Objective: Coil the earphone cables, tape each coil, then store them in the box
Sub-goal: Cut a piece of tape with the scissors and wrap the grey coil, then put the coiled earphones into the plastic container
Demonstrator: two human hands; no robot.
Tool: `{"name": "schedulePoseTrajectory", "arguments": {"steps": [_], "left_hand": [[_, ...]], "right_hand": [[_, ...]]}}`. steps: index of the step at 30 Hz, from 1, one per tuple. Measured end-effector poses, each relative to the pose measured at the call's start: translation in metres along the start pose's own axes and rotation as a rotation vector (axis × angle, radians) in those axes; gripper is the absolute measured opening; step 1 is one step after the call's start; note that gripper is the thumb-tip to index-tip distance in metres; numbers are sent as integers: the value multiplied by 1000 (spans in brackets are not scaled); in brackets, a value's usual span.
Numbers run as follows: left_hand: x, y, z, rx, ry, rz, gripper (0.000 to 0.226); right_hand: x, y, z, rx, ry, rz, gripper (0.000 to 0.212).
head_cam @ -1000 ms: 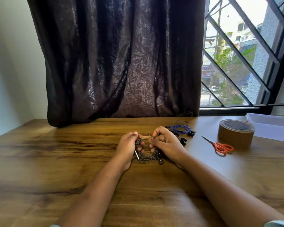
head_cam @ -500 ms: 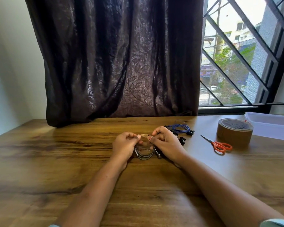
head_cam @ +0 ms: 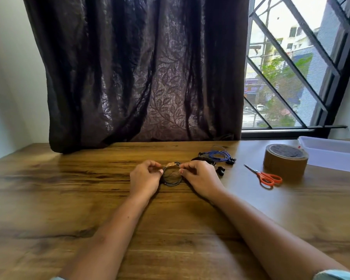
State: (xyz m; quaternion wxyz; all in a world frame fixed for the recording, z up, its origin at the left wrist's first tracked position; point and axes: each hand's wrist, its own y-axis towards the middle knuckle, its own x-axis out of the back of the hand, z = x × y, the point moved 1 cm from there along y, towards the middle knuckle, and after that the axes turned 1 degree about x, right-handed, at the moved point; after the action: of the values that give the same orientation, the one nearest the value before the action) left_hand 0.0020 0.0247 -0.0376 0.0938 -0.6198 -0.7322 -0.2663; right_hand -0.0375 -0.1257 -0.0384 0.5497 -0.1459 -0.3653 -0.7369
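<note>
The wooden desk is big. A clear box sits far right, cut off at the edge, near the brown tape roll. In the middle, the left hand and right hand each have a grip pinching one side of the dark earphone coil. A bit of tape wraps its top. Best, I think, to press it flat all round and keep the loops together. The hands hide the coil's sides and the tape ends.

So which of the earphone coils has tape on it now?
The dark coil pinched between the left hand and right hand, with a brown tape strip at its top. The blue set lies unheld; no tape shows on it.
</note>
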Motion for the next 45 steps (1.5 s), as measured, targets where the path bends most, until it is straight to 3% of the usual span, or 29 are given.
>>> {"name": "schedulePoseTrajectory", "arguments": {"steps": [6, 11, 14, 20, 25, 32, 37, 45], "left_hand": [[0, -2, 2, -117, 155, -4, 15], [-3, -3, 2, -179, 205, 18, 17], [-3, -2, 4, -223, 207, 47, 18], [-6, 3, 8, -274, 246, 120, 26], [-6, 4, 5, -163, 220, 106, 35], [-15, 21, 10, -68, 323, 99, 38], [-21, 29, 10, -107, 640, 242, 40], [-19, 4, -2, -316, 637, 86, 28]], "right_hand": [[-3, -2, 4, 80, -111, 81, 33], [-3, 0, -5, 101, -167, -163, 28], [4, -1, -12, 69, -434, -287, 27], [5, 1, -17, -80, -666, -147, 28], [7, -1, -14, -151, -657, -100, 17], [9, -5, -10, -185, -637, -84, 19], [14, -9, -7, -168, -611, -94, 25], [20, -17, -6, -177, -551, -82, 30]]}}
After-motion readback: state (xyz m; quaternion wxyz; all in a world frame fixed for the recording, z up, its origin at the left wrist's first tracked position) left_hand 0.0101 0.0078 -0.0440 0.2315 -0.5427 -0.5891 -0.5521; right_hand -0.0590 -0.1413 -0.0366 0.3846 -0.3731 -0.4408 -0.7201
